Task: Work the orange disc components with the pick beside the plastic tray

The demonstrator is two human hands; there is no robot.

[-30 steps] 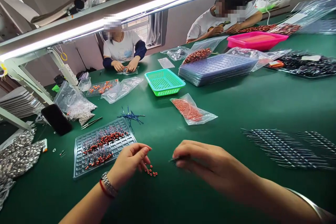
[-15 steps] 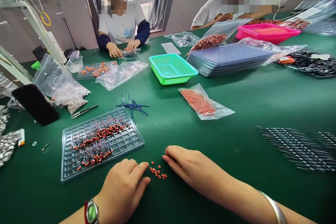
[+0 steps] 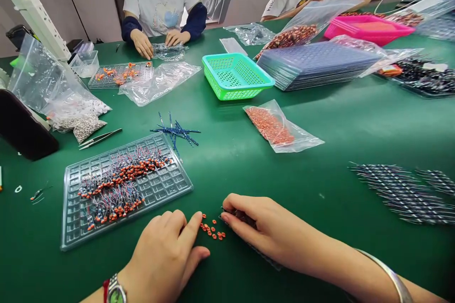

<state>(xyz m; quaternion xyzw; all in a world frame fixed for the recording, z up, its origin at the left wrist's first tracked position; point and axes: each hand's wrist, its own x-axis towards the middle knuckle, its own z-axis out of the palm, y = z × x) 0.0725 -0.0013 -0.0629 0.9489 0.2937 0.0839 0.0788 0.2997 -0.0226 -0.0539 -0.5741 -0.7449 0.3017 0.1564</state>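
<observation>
My left hand (image 3: 163, 246) rests on the table with its index finger stretched out and its thumb apart. That fingertip touches the edge of a small scatter of orange rings (image 3: 213, 236). Right of the rings, my right hand (image 3: 263, 222) pinches a thin dark wire strip (image 3: 265, 256) between thumb and fingers; most of it is hidden under the palm. Left of my hands lies a clear plastic tray (image 3: 167, 182) of square pockets, bearing rows of wired pieces (image 3: 128, 170) with orange tips. Blue wires (image 3: 176, 131) lie in a loose pile behind the tray.
Beyond are a bag of orange rings (image 3: 272, 128), a green basket (image 3: 237, 86), stacked clear trays (image 3: 316, 68) and a pink basket (image 3: 369, 28). Dark wire strips (image 3: 401, 194) lie at right. Tweezers (image 3: 101, 138) and a phone (image 3: 24, 125) are left. Two people sit opposite.
The view has shifted a little, so the far things sit higher. My left index finger has come to the rings. More of the dark strip shows beneath my right hand.
</observation>
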